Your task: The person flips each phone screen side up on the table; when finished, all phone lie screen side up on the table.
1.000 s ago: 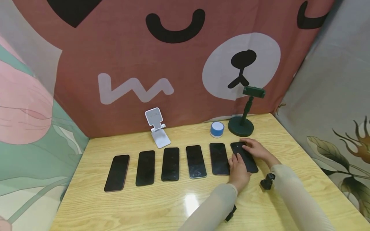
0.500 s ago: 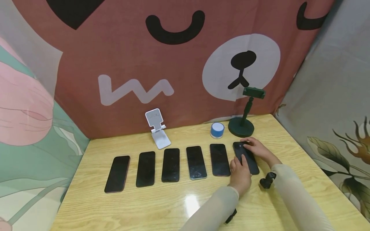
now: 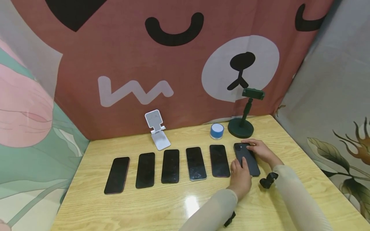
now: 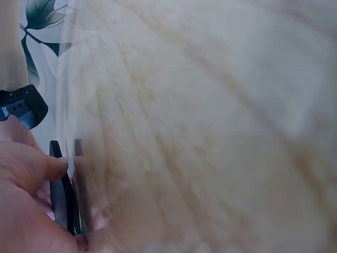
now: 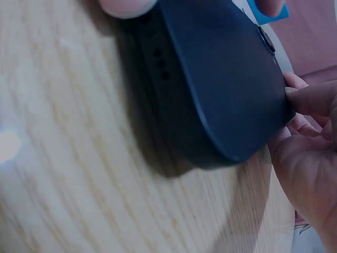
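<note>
A dark blue smartphone (image 3: pixel 251 162) lies back up, camera end away from me, at the right end of a row of phones. My left hand (image 3: pixel 241 179) holds its near left corner, one finger reaching over the back. My right hand (image 3: pixel 261 152) pinches the far right edge. In the left wrist view the phone (image 4: pixel 62 203) appears edge-on between the left thumb and fingers. The right wrist view shows the phone's back (image 5: pixel 231 79), a shadow under its near end, and the right hand's thumb and fingers (image 5: pixel 310 95) at its side.
Several phones, such as a black one (image 3: pixel 219 160), lie screen up to the left on the wooden table (image 3: pixel 144 208). Behind stand a white folding phone stand (image 3: pixel 157 130), a small blue speaker-like cylinder (image 3: pixel 216 131) and a dark green phone holder (image 3: pixel 241 128).
The dark blue phone has shifted slightly to the right, both hands moving with it, so the gap to the neighbouring phone is a little wider. The other phones stay put.
</note>
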